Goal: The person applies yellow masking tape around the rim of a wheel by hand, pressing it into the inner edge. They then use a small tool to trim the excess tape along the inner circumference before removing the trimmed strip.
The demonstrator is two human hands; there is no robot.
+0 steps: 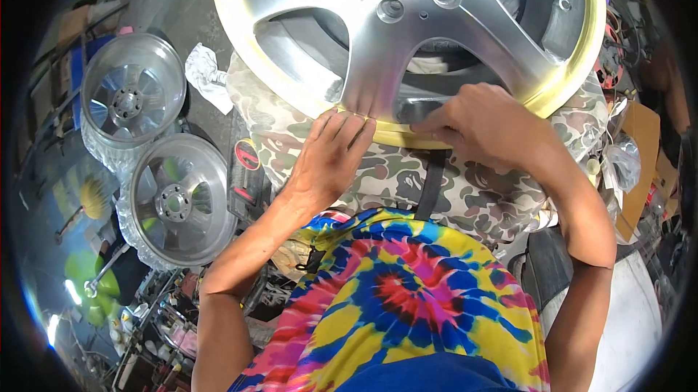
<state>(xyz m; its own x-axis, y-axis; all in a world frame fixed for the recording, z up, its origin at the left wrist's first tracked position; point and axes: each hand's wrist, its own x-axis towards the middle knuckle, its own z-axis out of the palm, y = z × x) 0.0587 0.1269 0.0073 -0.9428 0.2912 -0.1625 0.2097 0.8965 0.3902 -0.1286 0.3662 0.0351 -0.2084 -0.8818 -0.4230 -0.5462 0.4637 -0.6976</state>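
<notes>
A large silver alloy wheel (pixel 374 65) fills the top of the view, its rim edge covered by yellow tape (pixel 273 83). It rests on a camouflage-patterned cloth (pixel 480 199). My left hand (pixel 327 152) lies with its fingertips on the taped rim at the foot of a spoke, fingers nearly straight. Just to the right, my right hand (pixel 487 123) is bent over the same rim, index finger pointing left along the tape. Its thumb and index finger are close together at the tape; what lies between them is too small to make out.
Two more silver wheels, one upper (pixel 134 90) and one lower (pixel 179 199), stand at the left on plastic wrap. Near them are a crumpled white cloth (pixel 208 78), a green fan (pixel 91 286) and many tools. Cardboard (pixel 640 166) and a clear bag (pixel 623 163) lie at right.
</notes>
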